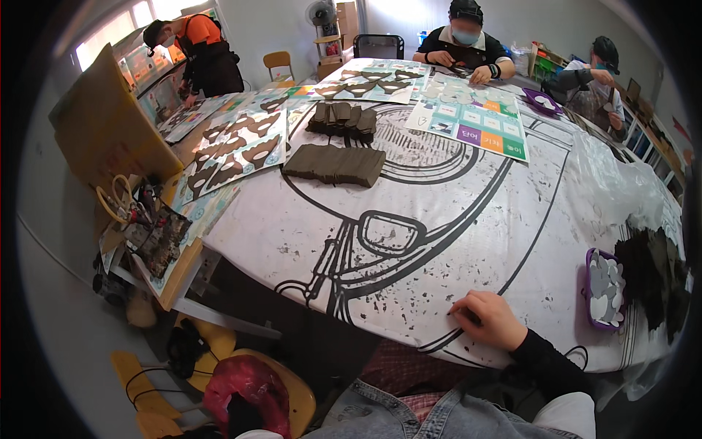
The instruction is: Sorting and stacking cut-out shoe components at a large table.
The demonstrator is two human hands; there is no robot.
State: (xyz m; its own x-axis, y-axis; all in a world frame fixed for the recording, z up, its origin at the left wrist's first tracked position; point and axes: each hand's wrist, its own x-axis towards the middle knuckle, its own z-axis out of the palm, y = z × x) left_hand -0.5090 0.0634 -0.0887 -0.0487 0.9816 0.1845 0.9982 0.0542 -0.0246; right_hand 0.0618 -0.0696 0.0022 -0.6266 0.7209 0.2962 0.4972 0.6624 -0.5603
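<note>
My right hand point(491, 320) rests on the near edge of the white table cover point(468, 256), which has black line drawings and dark specks. Its fingers are curled in toward the thumb; whether anything small is between them cannot be made out. At the lower left, what appears to be my left forearm point(243, 414), in a dark sleeve, reaches into or behind a crumpled red plastic bag point(248, 380) on a yellow chair point(296, 380). The left hand itself is hidden there. Farther up the table lie a stack of dark brown strips point(335, 165) and a second, looser stack point(342, 121).
A purple basket point(589, 307) of grey and white cut pieces stands at the right, beside black sheets point(651, 282) and clear plastic point(614, 175). Printed sheets with brown shapes point(245, 150) lie at the left. Cardboard point(110, 124) leans behind them. Three people work around the far side.
</note>
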